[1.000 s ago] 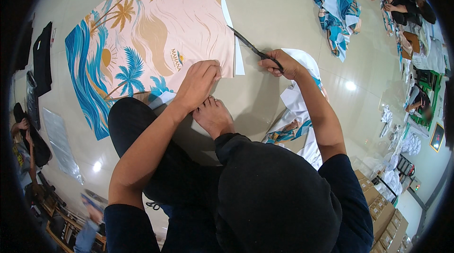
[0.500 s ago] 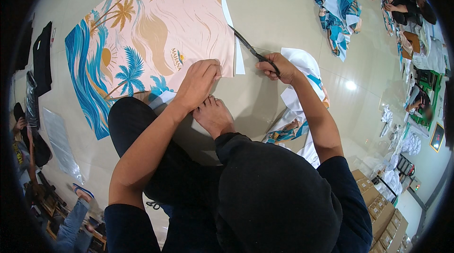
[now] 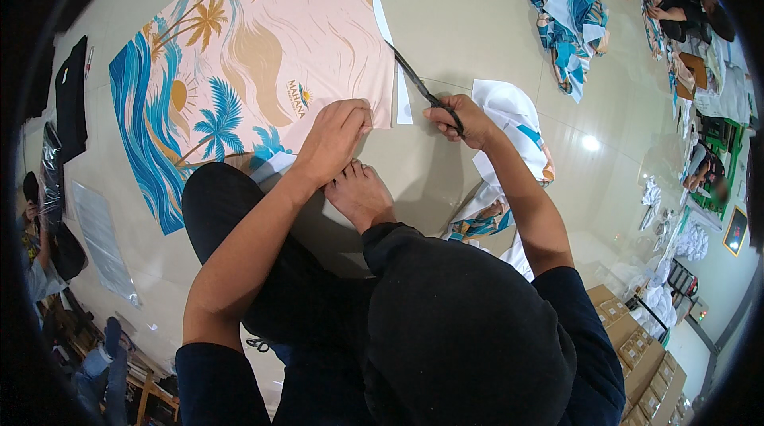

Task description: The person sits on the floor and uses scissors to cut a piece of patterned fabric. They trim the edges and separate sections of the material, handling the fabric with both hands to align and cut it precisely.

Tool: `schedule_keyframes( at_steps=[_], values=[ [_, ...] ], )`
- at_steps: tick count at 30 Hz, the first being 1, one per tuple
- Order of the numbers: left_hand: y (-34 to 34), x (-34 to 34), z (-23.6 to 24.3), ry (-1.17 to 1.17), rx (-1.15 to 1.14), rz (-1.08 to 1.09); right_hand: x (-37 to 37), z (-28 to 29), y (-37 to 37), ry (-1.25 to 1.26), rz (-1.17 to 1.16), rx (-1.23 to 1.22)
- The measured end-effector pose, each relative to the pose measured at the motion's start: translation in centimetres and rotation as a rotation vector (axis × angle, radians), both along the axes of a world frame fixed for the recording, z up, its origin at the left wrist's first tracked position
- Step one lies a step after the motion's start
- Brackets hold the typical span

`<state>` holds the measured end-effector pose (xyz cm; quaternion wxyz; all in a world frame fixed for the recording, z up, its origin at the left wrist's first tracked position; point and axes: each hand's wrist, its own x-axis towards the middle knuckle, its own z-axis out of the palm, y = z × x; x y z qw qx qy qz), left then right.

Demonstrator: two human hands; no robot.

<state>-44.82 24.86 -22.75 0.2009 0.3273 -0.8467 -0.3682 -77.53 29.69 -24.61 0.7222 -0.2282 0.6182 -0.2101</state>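
Right grip point(image 3: 461, 121) is clasping the black scissors point(image 3: 416, 78) by the handles; left grip point(image 3: 338, 127) is resting at the near right corner of the printed fabric point(image 3: 263, 68), can't tell if pinching or just pressing. Scissors are pointing away from the person and leftward, long axis running diagonally, tips reaching the fabric's right edge, blades crossing the white strip point(image 3: 403, 103) there. Fabric is spreading over the tiled floor point(image 3: 454, 20), ahead and left of the person. Scissors are showing slim dark blades, gap between them too small to tell. Fabric is showing a pale pink ground, tan and blue palms, tan swirls, blue wavy bands along its left side.
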Motion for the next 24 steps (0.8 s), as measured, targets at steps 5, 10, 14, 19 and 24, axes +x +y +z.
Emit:
schedule_keyframes(
  at_steps=[5,10,14,19,24],
  values=[
    [0.0,0.1,-0.1,0.024,-0.006,-0.003,1.5,0.4,0.7,0.048,-0.038,-0.028],
    [0.0,0.1,-0.1,0.018,-0.002,-0.003,2.7,1.4,0.1,0.077,-0.055,-0.045],
    [0.1,0.2,0.0,0.010,0.008,-0.006,3.1,1.1,-0.8,0.105,-0.062,-0.059],
    [0.0,0.1,-0.2,0.033,-0.003,-0.008,3.0,0.6,-1.5,0.092,-0.064,-0.053],
    [0.0,0.1,0.0,0.039,-0.012,-0.006,3.4,0.5,-1.5,0.089,-0.088,-0.061]
  ],
)
